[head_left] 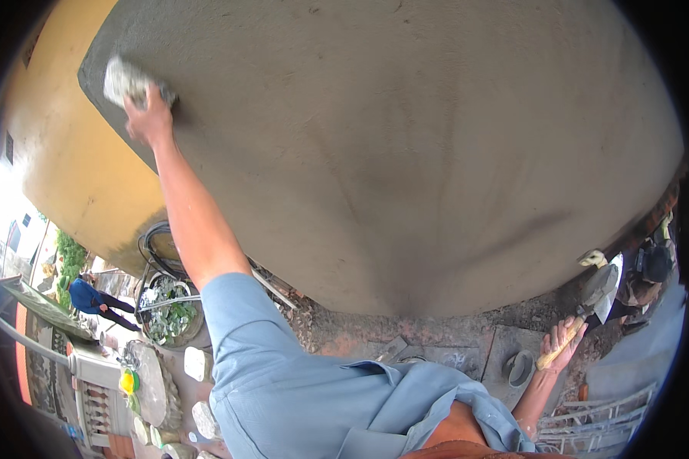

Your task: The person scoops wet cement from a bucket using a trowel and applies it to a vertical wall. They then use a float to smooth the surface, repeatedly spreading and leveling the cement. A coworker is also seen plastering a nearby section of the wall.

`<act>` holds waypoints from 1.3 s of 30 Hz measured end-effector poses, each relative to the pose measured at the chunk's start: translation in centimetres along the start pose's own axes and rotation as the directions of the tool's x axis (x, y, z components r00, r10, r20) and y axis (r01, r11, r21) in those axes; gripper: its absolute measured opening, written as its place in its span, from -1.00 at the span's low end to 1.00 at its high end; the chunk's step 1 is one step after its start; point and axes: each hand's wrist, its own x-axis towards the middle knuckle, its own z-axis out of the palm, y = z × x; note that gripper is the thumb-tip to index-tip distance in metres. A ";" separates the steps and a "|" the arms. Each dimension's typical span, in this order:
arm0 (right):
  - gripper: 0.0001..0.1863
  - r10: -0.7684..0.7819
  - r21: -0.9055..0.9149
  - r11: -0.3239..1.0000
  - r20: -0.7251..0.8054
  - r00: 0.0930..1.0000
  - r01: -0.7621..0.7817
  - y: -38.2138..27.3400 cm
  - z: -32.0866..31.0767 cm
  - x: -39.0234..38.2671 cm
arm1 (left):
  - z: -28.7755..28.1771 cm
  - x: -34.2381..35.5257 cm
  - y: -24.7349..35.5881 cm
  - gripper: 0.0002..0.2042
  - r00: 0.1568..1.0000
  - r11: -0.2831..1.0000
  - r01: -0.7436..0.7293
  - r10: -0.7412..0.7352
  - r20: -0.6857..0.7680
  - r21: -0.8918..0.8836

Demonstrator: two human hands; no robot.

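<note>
At the upper left, my left hand [150, 115] is closed around a pale, blurred block that looks like a sponge [128, 79]. It presses against the grey plastered wall [344, 138], close to where the plaster meets a yellow wall [84, 164]. My left arm is stretched far up and out. Low on the right, my right hand [563, 346] grips the wooden handle of a trowel [601, 288], whose blade points up and away from the fingers. Smudges and faint streaks mark the wet-looking plaster.
A round grey bucket [520, 369] stands on the ground near my right forearm. Coiled black hose [155, 243] and a planter [168, 333] sit below the yellow wall. Farther left are a person in dark blue [88, 296], a stone table [147, 382] and stools. White metal railing [597, 421] lies lower right.
</note>
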 end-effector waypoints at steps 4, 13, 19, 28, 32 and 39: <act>-0.48 0.008 0.004 1.000 -0.008 1.000 -0.008 -0.3 -0.6 0.1 | -0.8 -10.1 -2.3 -0.21 0.987 0.985 0.163 -0.163 -0.014 0.055; -0.49 0.039 -0.025 0.999 0.100 0.994 -0.037 -0.8 -0.8 0.4 | -1.3 -0.4 6.3 -0.21 0.963 0.958 -0.269 0.267 0.041 0.096; -0.49 0.049 -0.065 0.997 0.117 0.992 -0.041 -0.9 -0.5 0.5 | -4.1 2.0 -7.9 -0.18 0.978 0.974 0.209 -0.209 0.012 -0.082; -0.47 0.103 -0.009 0.995 0.162 0.981 -0.103 -0.5 0.7 0.5 | -6.4 -26.6 -15.1 -0.25 0.610 0.550 0.775 -0.780 0.139 -0.312; -0.47 0.122 0.020 0.992 0.177 0.977 -0.127 -0.5 0.9 0.5 | -5.9 -26.3 -10.8 -0.29 0.593 0.495 0.750 -0.797 0.115 -0.439; -0.48 0.083 0.019 0.996 0.151 0.985 -0.087 -0.3 0.8 0.3 | -1.3 -14.4 2.0 -0.21 0.969 0.963 0.240 -0.246 -0.038 -0.124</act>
